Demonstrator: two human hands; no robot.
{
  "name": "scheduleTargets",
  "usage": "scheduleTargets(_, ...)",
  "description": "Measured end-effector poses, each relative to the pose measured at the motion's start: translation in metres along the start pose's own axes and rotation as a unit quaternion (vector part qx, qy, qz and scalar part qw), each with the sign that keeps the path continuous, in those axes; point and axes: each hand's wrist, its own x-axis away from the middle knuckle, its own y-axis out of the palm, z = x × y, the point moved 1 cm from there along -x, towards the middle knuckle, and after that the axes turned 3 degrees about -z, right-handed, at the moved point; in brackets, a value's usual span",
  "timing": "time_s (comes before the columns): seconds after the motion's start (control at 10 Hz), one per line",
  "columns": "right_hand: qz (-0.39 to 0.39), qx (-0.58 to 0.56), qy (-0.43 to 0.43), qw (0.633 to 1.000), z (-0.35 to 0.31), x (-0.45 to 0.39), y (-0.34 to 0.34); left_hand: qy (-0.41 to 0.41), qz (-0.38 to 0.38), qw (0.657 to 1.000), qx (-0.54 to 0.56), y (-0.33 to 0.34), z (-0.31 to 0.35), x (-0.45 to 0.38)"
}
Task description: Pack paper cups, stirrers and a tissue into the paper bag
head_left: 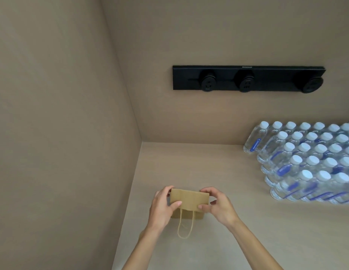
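A small brown paper bag [189, 198] lies folded flat on the beige counter [238, 221], close to the left wall. Its twisted paper handle [185, 227] loops toward me. My left hand [163, 207] pinches the bag's left side, thumb on top and fingers at the far edge. My right hand [218, 206] grips the right side the same way. The far part of the bag looks folded up off the counter. No paper cups, stirrers or tissue are in view.
Several rows of clear water bottles [310, 162] with white caps and blue labels stand at the right. A black socket strip [247, 78] is mounted on the back wall. A beige side wall [72, 133] rises at the left of the counter.
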Motion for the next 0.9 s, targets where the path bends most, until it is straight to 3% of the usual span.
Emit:
scheduleTargets(0.4, 0.018, 0.003, -0.011, 1.0, -0.006, 0.012, 0.002, 0.021, 0.006, 1.0, 0.009, -0.007, 0.009, 0.01)
scheduleTargets(0.6, 0.083, 0.116, -0.049, 0.989, -0.007, 0.02, -0.003, 0.1, 0.078, 0.99, -0.064, -0.018, 0.019, 0.018)
scheduleTargets(0.7, 0.149, 0.238, -0.13, 0.951, -0.01, 0.038, -0.005, 0.142, 0.118, 0.976, -0.115, -0.023, 0.024, 0.028)
scheduleTargets(0.8, 0.229, 0.358, -0.209, 0.881, -0.017, 0.053, -0.003, 0.192, 0.181, 0.947, -0.182, -0.026, 0.032, 0.042)
scheduleTargets(0.9, 0.269, 0.408, -0.274, 0.828, -0.038, 0.056, -0.004, 0.227, 0.219, 0.92, -0.231, -0.032, 0.054, 0.042)
